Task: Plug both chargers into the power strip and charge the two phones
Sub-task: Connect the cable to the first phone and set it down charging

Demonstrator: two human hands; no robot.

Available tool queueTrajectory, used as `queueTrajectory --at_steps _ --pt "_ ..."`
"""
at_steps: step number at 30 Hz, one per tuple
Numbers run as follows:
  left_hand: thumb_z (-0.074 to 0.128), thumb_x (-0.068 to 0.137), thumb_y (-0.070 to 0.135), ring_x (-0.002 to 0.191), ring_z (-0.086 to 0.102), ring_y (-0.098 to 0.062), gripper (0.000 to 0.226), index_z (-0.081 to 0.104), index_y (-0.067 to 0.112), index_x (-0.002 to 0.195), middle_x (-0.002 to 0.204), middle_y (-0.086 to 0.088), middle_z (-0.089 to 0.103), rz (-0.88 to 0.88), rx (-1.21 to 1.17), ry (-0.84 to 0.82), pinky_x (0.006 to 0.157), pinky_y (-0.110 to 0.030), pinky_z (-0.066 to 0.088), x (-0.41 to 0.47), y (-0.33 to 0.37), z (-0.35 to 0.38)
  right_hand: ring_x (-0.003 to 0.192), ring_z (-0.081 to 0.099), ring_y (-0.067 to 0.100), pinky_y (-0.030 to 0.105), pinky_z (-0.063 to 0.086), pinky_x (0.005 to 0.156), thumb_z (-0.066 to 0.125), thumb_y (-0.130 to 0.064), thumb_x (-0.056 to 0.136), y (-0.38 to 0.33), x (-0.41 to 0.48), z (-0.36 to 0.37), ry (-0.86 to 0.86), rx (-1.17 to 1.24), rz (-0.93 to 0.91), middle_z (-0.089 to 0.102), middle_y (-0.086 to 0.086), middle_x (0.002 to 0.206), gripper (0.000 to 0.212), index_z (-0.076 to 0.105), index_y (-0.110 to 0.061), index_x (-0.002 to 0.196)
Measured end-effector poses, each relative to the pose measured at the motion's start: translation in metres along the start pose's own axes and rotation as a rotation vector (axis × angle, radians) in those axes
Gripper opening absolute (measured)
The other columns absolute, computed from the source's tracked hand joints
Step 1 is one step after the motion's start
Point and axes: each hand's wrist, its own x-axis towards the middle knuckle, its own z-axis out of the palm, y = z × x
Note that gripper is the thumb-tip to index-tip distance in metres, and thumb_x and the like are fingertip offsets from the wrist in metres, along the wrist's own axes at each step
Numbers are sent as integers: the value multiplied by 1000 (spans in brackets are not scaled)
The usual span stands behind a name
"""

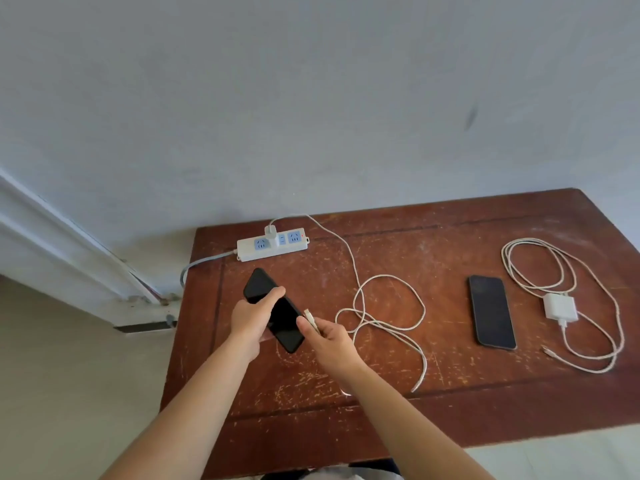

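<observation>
My left hand (pixel 254 317) grips a black phone (pixel 280 322) held above the table's left part, screen up. My right hand (pixel 329 337) pinches the plug end of a white cable (pixel 381 320) right beside the phone's lower right edge. That cable loops over the table and runs back to a white charger (pixel 271 233) plugged into the white power strip (pixel 273 244) near the wall. A second black phone (pixel 491 311) lies flat on the right. Beside it rests a second white charger (pixel 560 308), unplugged, with its coiled cable (pixel 540 268).
The worn brown wooden table (pixel 398 362) stands against a pale wall. The power strip's grey cord (pixel 201 263) drops off the table's left edge toward the floor. Two blue sockets on the strip are free.
</observation>
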Motion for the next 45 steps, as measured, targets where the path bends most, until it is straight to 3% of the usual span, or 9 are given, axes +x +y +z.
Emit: queueTrajectory --at_steps 2,6,11,13,17,20,27,35,45 --pt "84 72 50 103 69 -26 66 62 16 124 115 -9 72 42 -75 -72 84 -45 61 -7 8 -1 40 23 4 22 21 43 55 -51 99 -7 -1 -5 34 29 -32 30 -15 46 63 62 10 111" --pt "59 81 75 114 66 -30 72 65 21 128 122 -10 71 5 -465 -258 90 -45 56 -14 19 -11 43 25 7 21 27 41 58 -55 97 -26 -5 -13 42 290 62 31 -8 49 43 75 -21 116" --pt "33 83 85 116 67 -39 87 63 19 131 128 -16 70 -136 -869 -481 92 -53 56 -20 11 -11 47 24 7 19 28 41 62 -54 94 -41 -12 -17 -64 539 144 30 -5 56 49 70 -14 121" --pt "32 82 87 110 70 -39 85 65 23 128 129 -14 70 -143 -905 -508 84 -51 59 -26 10 -6 46 25 7 19 28 41 62 -55 93 -42 -17 -18 -76 508 122 31 -5 55 53 68 -12 123" --pt "27 83 87 120 63 -44 91 61 20 135 136 -20 64 -115 -974 -586 100 -63 50 -33 15 -3 45 23 7 21 26 40 61 -63 90 -41 -28 -19 -22 332 19 26 -7 53 40 80 -32 106" --pt "26 86 84 123 61 -45 90 58 18 137 137 -23 62 -87 -1047 -601 100 -68 46 -35 20 -5 45 24 7 22 25 41 54 -67 92 -35 -37 -22 50 332 28 27 -8 54 49 79 -28 107" --pt "28 102 59 118 66 -40 60 58 21 138 136 -20 64 -4 -1138 -502 89 -60 57 -38 30 -12 44 27 6 21 27 40 32 -31 107 -25 -51 -28 120 414 -40 36 -7 58 49 77 -15 97" --pt "38 105 48 131 56 -36 54 50 15 146 146 -19 55 -6 -1238 -637 93 -65 50 -61 55 -10 59 43 14 24 38 51 55 -30 103 -44 -67 -19 167 233 -261 51 -2 65 24 79 -27 107" --pt "42 101 53 110 69 -41 58 57 10 136 126 -25 68 -7 -1203 -616 96 -65 51 -75 58 1 57 54 14 31 47 58 70 -52 84 -52 -79 -10 193 276 -301 63 -1 60 29 83 -27 91"
